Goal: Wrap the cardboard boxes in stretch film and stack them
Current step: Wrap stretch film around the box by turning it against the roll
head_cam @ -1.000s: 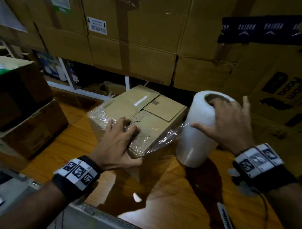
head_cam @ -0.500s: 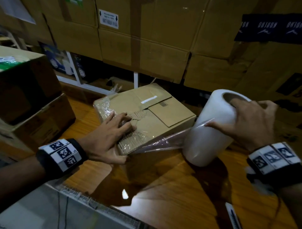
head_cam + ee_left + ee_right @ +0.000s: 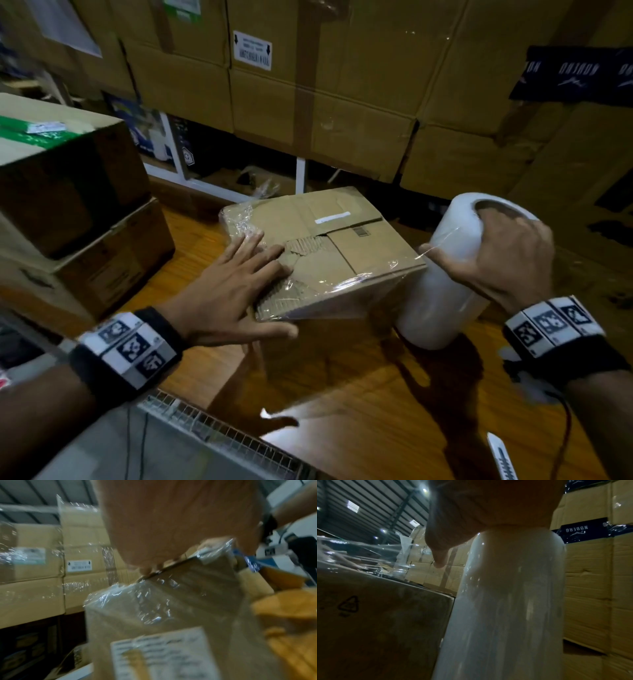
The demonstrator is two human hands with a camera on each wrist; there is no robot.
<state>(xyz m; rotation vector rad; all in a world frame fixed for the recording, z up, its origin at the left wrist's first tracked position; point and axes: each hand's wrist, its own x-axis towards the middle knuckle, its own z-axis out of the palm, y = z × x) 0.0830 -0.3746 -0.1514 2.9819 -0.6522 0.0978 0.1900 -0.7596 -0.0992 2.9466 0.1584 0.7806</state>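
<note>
A small cardboard box (image 3: pixel 342 246) sits on the wooden table (image 3: pixel 342 404), its near edge and left corner covered in clear stretch film. My left hand (image 3: pixel 236 291) lies flat on the box's near left top, fingers straight, thumb along the front face. My right hand (image 3: pixel 500 253) grips the top of the white stretch film roll (image 3: pixel 442 291), fingers hooked into its core, thumb on its side. The roll stands tilted against the box's right corner, and a short sheet of film runs from it to the box. The left wrist view shows the filmed box (image 3: pixel 154 608) and the right wrist view the roll (image 3: pixel 508 601).
Two stacked cardboard boxes (image 3: pixel 68 205) stand at the left of the table. A wall of large cartons (image 3: pixel 342 102) rises behind. A grey metal grid edge (image 3: pixel 212 435) lies at the near left, and a white cutter (image 3: pixel 501 459) at the near right.
The roll has come in close against the box's right corner, shortening the stretched film. The box has turned a little under my left hand, which stays flat on it.
</note>
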